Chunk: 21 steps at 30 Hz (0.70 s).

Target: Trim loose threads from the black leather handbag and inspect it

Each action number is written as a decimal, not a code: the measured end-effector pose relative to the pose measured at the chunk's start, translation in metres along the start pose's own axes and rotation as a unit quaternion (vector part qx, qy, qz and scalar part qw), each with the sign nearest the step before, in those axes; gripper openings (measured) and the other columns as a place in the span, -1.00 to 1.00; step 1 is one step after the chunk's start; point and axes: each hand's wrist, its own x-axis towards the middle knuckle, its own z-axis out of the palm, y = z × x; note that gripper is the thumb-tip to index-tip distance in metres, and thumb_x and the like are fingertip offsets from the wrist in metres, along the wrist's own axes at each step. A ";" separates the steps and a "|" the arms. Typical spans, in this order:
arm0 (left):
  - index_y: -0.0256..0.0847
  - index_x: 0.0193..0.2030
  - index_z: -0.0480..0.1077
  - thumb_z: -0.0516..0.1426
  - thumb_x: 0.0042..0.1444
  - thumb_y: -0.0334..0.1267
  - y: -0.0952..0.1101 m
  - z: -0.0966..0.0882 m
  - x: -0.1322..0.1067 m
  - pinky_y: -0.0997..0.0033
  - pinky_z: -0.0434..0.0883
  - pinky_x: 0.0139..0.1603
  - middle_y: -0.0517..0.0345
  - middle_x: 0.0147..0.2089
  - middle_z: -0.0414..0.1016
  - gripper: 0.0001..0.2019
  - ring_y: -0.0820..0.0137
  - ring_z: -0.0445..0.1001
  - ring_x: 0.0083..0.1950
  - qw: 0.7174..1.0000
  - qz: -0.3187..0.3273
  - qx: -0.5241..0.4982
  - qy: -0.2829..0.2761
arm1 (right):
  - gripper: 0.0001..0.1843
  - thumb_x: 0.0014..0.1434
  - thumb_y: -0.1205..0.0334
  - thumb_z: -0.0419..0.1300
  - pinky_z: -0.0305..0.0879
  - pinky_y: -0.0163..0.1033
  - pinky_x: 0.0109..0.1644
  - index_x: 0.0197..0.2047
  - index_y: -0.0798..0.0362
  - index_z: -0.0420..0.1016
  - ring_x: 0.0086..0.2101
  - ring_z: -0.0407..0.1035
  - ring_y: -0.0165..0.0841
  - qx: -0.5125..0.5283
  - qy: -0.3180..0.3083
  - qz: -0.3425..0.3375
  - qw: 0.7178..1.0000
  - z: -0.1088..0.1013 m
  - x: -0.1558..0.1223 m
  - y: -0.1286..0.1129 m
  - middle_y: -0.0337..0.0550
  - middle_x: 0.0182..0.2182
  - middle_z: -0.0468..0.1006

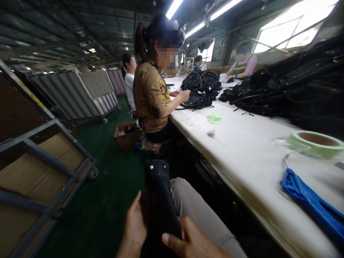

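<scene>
My left hand point(134, 225) and my right hand point(190, 240) both grip a black leather-like bag piece point(159, 200), which stands upright above my lap. My left hand wraps its near left side, with the thumb pointing up. My right hand presses on its lower right side, with the thumb lying across the front. A small pale speck marks the top end of the piece. Its lower end is hidden by my hands and the picture's edge. Beneath it lies my thigh in beige trousers point(204, 211).
A long white work table point(242, 154) runs along my right, holding a green tape roll point(315, 143), a blue plastic strip point(309, 197) and heaped black bags point(285, 86). A seated co-worker point(150, 86) works at the table. Metal carts point(40, 168) stand on the green floor at left.
</scene>
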 end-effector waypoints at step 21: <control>-0.20 0.16 0.42 0.19 0.03 0.23 -0.087 -0.040 0.044 0.11 0.00 0.48 -0.01 0.32 0.33 -0.33 0.08 0.14 0.41 0.942 0.094 0.314 -0.078 | -0.56 0.38 0.02 -0.04 0.22 -0.06 0.25 0.22 -0.02 0.37 0.18 0.31 -0.21 -0.214 0.217 -0.244 0.921 -0.086 0.043 0.032 0.00 0.20 0.43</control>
